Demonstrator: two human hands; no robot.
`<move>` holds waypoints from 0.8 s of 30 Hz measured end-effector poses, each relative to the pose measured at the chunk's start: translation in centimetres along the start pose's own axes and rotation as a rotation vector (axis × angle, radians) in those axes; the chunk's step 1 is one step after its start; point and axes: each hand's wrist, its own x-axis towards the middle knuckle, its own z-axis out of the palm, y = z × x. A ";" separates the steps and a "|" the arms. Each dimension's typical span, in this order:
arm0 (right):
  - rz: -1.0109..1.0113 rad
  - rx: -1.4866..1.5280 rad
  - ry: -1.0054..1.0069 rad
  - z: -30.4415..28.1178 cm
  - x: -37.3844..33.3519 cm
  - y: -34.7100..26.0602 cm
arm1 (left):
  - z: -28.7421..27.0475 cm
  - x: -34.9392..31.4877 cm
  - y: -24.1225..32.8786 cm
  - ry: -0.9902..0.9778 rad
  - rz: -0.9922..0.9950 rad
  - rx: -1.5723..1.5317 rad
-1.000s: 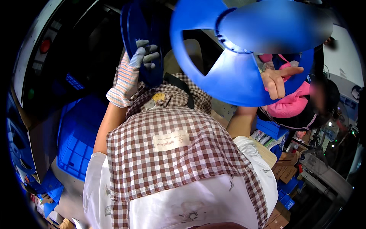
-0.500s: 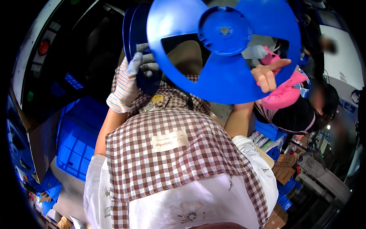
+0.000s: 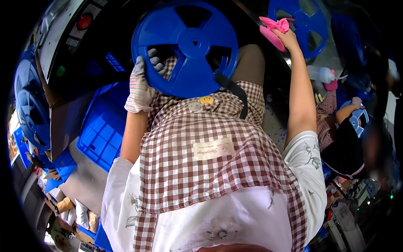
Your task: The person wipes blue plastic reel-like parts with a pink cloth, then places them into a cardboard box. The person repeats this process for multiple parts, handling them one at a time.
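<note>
My left hand (image 3: 142,86), in a striped glove with grey fingertips, grips the left rim of a blue plastic reel (image 3: 195,74). Its fingers show through one of the reel's cut-out windows. This reel is above my lap, its round hub facing me. Stretched out to the upper right, my bare right hand (image 3: 286,38) is closed around a bunched pink cloth (image 3: 273,38). Just beyond that hand is another blue reel (image 3: 312,31), close to the fingers; whether they touch it is hard to tell.
A clear squeeze bottle (image 3: 320,74) lies right of my right forearm. Blue crates (image 3: 103,136) and a carton holding blue reels (image 3: 31,113) stand at the left. A machine panel with a red button (image 3: 84,22) is at upper left. Another person (image 3: 346,145) works at the right.
My right hand has swung to the upper right, away from the reel it held in front of me. The reel in my left hand has turned from edge-on to face me.
</note>
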 end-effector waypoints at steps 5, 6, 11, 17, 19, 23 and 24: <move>0.172 -0.224 -0.133 2.8 1.7 3.1 | -2.8 -0.8 0.0 0.042 -0.004 -0.076; 0.132 -0.224 -0.068 3.0 1.4 2.8 | -2.7 -0.9 -0.2 0.042 -0.008 -0.080; -0.140 0.100 0.481 2.6 -4.3 -5.1 | -1.5 -1.6 -0.7 -0.049 -0.065 -0.107; -1.032 0.562 0.202 12.4 -10.6 -28.3 | 0.2 -2.4 -2.2 -0.112 -0.076 0.102; -0.988 0.416 0.204 15.2 -14.1 -32.7 | 1.0 -4.3 -1.3 -0.113 0.001 0.185; -0.764 0.130 0.128 14.0 -7.1 -30.8 | 0.5 -5.4 -2.2 -0.119 -0.075 0.121; -0.539 0.132 0.165 13.6 -4.2 -29.1 | 0.9 -5.3 -2.1 -0.130 -0.064 0.127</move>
